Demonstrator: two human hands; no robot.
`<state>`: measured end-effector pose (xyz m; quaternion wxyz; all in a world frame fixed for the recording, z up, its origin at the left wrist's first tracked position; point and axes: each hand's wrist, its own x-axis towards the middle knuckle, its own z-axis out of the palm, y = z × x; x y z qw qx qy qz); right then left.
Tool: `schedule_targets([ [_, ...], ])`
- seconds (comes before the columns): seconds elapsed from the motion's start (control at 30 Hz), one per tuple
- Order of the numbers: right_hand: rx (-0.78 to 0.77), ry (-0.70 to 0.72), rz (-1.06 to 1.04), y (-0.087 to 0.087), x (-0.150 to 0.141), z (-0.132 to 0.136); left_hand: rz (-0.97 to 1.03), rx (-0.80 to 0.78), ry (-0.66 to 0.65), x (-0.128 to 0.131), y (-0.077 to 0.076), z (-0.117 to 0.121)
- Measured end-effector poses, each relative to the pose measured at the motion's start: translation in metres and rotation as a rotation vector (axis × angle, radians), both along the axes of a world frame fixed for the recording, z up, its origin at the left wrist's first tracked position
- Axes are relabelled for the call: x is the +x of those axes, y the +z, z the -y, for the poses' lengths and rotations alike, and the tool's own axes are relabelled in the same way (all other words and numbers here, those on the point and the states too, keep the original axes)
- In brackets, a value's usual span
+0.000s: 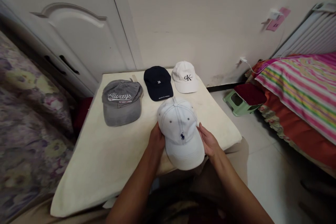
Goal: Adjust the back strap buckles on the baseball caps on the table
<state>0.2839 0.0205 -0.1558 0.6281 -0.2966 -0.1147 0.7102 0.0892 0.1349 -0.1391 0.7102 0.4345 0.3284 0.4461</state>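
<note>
A pale blue baseball cap with a small dark embroidered figure is held between both hands over the table's front edge, its brim toward me. My left hand grips its left side, fingers partly hidden beneath it. On the opposite side my right hand holds the edge by the brim. Beyond it lie a navy cap with small white lettering and a white cap with a black monogram. Farther left rests a grey cap reading "Always". All three face me on the table.
A cream-covered table stands against the wall and a white cabinet. Floral curtain hangs at left. On the right are a green stool with a dark red top and a bed with a striped cover.
</note>
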Motion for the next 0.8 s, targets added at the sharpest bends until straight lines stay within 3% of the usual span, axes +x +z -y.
schedule_targets([
  [0.13,-0.004,-0.128,-0.018,0.001,-0.010,0.042,0.103,-0.187,0.009,0.015,-0.009,-0.008],
  [0.23,0.001,-0.125,0.024,0.005,-0.019,0.056,0.178,-0.304,0.016,0.026,-0.011,-0.013],
  [0.53,-0.023,-0.209,0.032,0.002,-0.026,0.052,0.252,-0.435,0.006,0.023,-0.009,-0.010],
  [0.73,-0.082,-0.423,-0.117,-0.004,-0.035,0.055,0.293,-0.461,-0.012,0.025,-0.010,-0.013],
  [0.8,-0.072,-0.421,-0.141,-0.004,-0.042,0.057,0.308,-0.463,-0.020,0.025,-0.011,-0.014],
])
